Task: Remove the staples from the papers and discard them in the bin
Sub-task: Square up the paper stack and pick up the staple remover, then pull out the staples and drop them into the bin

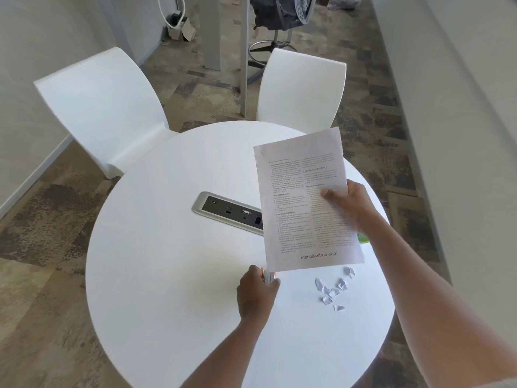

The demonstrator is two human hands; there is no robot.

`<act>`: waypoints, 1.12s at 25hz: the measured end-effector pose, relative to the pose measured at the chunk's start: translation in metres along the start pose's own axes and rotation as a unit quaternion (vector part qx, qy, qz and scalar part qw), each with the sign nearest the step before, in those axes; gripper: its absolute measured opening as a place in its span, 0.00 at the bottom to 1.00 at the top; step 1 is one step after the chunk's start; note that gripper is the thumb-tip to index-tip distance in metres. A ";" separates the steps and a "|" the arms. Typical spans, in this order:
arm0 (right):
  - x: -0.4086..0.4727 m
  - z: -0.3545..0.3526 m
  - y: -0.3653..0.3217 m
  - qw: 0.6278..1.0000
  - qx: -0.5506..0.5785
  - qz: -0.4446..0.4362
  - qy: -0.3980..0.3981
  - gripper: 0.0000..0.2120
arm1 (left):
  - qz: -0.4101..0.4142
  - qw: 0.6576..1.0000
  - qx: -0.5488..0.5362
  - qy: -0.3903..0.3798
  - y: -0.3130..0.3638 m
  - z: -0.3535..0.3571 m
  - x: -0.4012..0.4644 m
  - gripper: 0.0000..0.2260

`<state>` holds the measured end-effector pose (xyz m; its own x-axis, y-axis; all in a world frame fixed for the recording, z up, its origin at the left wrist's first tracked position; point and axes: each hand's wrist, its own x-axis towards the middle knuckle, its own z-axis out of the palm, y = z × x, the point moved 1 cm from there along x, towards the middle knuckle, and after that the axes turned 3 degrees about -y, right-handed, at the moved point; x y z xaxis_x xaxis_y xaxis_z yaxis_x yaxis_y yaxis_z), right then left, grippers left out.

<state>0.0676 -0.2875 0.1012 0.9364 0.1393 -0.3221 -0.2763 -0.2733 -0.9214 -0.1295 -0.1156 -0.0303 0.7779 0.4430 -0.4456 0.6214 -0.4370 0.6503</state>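
Observation:
A printed sheaf of papers (303,203) is held upright above the round white table (173,247). My right hand (351,207) grips its right edge, thumb on the printed face. My left hand (256,292) is closed around the lower left corner of the papers, with something small and orange showing between its fingers. Several small torn paper scraps (333,289) lie on the table below the sheet, to the right of my left hand. No bin is in view.
A silver power and data panel (223,211) is set into the table's middle. Two white chairs (106,107) (300,88) stand at the far side. A green object (363,238) peeks out behind the papers. A stool and table legs stand beyond.

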 end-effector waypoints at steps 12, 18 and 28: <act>-0.001 0.023 0.010 0.999 0.007 0.008 -0.052 0.11 | -0.059 0.991 -0.112 0.045 -0.002 -0.049 0.052 0.19; -0.017 0.040 0.020 0.996 0.007 0.023 -0.081 0.10 | 0.085 0.923 -0.375 0.026 0.075 -0.150 0.111 0.15; -0.022 0.053 0.008 0.995 0.009 0.014 -0.101 0.10 | 0.089 0.929 -0.357 -0.021 0.087 -0.194 0.130 0.11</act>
<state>0.0333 -0.2419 0.0891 0.8663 0.3197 -0.3839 -0.3080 -0.2634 -0.9142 0.0075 0.0563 0.0877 0.8748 0.3763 -0.3052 0.2729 0.1378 0.9521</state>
